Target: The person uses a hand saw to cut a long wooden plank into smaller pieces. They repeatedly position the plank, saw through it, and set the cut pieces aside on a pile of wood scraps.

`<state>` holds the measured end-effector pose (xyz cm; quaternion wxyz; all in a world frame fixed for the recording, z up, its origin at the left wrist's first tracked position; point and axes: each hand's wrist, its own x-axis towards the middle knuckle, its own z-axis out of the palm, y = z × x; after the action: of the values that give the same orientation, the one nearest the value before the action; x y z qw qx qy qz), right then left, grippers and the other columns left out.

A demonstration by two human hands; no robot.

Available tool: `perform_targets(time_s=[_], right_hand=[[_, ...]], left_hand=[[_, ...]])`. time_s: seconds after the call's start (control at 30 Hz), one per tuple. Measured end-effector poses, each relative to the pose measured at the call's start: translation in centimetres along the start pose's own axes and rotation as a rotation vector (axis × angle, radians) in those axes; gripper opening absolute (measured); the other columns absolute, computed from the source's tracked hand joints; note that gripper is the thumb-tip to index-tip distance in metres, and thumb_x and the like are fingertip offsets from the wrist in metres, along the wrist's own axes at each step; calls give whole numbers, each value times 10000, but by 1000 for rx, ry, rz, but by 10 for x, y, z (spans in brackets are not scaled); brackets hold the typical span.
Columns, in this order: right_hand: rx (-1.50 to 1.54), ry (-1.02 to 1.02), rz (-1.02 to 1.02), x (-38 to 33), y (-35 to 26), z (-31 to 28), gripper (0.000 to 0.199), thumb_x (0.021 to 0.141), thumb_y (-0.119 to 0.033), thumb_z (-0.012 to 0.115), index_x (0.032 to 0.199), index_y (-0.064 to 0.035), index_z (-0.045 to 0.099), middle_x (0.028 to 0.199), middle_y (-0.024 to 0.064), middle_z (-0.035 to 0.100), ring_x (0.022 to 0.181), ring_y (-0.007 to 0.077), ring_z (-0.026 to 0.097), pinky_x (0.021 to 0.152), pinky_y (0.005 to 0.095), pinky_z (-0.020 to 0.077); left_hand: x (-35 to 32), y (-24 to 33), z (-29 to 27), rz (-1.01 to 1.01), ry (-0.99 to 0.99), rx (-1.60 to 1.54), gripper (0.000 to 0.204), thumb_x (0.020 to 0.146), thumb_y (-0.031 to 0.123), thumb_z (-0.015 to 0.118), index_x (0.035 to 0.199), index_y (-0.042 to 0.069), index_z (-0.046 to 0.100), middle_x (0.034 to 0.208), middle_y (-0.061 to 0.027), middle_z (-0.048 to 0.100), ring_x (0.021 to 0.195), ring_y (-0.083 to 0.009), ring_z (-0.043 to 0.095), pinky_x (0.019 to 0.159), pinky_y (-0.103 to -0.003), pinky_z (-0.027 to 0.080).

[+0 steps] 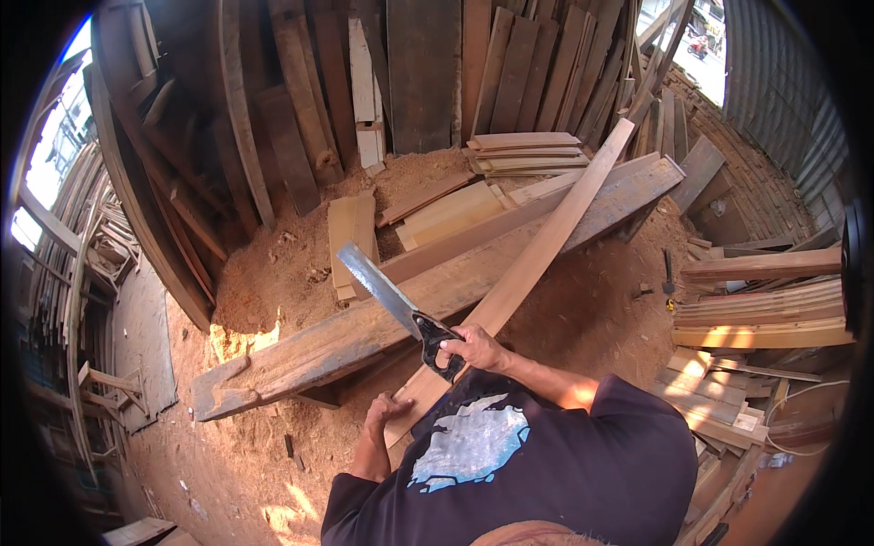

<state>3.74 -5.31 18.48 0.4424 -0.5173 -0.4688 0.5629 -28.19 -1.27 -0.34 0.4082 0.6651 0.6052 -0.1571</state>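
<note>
My right hand (475,348) is closed round the black handle of a hand saw (375,284). The saw's silvery blade points up and to the left, held above a heavy wooden bench beam (309,358). A long, light brown plank (551,238) lies slantwise across the beam, from the far right down to my body. At the plank's near end, my left hand (387,414) grips its left edge with the fingers bent over it. The saw handle is over the plank's near part; whether they touch, I cannot tell.
Behind the beam, short boards (455,214) lie on sawdust (264,273), with a stack of planks (528,153) farther back. Tall boards (423,73) lean along the far side. At right are stacked timbers (765,314) and a small dark tool (668,273) on the ground.
</note>
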Motion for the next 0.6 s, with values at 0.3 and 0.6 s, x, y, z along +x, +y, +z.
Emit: perform_targets(time_s=[0.3, 0.6], right_hand=[[61, 90, 19, -13, -5, -23, 252, 958, -213, 638, 851, 12, 677, 783, 15, 680, 750, 84, 599, 708, 273, 492], [66, 130, 3, -20, -1, -79, 210, 961, -194, 631, 900, -4, 694, 789, -6, 668, 747, 67, 592, 714, 269, 493]], left_hand=[[23, 114, 21, -27, -67, -7, 959, 731, 744, 689, 1397, 68, 551, 1397, -212, 576, 1312, -368, 542, 1071, -456, 450], [32, 119, 27, -102, -10, 17, 970, 711, 745, 707, 1365, 44, 558, 1374, -226, 589, 1288, -380, 559, 1068, -455, 457]])
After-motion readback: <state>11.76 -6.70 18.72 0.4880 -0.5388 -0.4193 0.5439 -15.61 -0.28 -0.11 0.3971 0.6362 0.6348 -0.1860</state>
